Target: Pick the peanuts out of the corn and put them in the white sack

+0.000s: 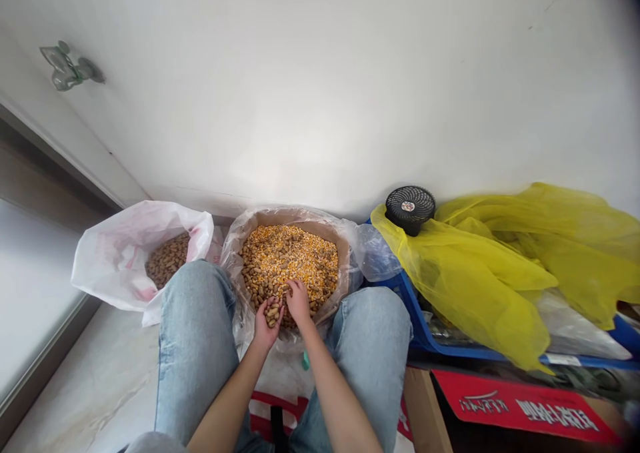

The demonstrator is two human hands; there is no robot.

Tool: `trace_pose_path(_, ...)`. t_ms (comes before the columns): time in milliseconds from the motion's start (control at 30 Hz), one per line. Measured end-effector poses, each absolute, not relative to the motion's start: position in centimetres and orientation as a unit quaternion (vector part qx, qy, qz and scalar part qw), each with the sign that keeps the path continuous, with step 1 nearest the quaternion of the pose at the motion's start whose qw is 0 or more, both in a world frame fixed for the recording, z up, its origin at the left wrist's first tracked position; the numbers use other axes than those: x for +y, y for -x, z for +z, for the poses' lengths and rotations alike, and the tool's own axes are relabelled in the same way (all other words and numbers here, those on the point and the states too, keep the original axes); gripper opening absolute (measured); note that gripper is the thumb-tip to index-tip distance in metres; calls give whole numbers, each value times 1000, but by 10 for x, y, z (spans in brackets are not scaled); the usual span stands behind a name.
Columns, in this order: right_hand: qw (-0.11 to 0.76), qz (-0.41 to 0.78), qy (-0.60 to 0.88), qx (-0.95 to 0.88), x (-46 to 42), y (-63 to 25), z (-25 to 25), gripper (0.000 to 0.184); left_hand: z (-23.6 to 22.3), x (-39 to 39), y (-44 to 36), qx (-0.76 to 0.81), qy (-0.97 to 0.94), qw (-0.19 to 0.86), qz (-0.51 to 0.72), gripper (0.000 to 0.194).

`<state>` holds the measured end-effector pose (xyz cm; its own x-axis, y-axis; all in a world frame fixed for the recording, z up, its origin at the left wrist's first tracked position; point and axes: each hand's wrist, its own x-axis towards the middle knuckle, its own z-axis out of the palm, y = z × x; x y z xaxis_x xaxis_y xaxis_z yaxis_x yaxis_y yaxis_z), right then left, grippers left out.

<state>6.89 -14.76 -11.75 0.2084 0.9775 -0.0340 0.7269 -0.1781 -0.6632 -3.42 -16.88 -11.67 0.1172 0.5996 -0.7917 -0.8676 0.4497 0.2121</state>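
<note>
Between my knees stands a plastic-lined box (345, 256) of yellow corn kernels (323, 256) with unshelled peanuts (260, 276) mixed in, thickest toward the near left side. My left hand (266, 323) is cupped palm up at the near edge, fingers curled round a handful of peanuts (273, 311). Right beside it, my right hand (299, 304) bends over the pile with its fingers drawn together. Whatever lies between those fingertips is too small to make out.
On the left, a white sack (107, 259) holds more peanuts (167, 259). To the right, yellow mesh (480, 286) and a small black fan (411, 206) lie over a blue crate (425, 339). A red-flapped carton (520, 406) sits below. A white wall (310, 106) rises behind.
</note>
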Motion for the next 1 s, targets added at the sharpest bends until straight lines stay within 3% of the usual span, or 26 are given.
trace_pose_path(133, 207, 233, 699, -643, -135, -78, -128, 29, -119, -169, 34, 434, 156, 733, 500, 12)
trace_pose_path(600, 336, 274, 732, -525, -133, -94, -139, 18, -120, -167, 33, 436, 168, 726, 504, 13)
trace_pose_path(1000, 303, 300, 707, -564, -135, -87, -141, 17, -118, -168, 34, 435, 165, 731, 500, 14)
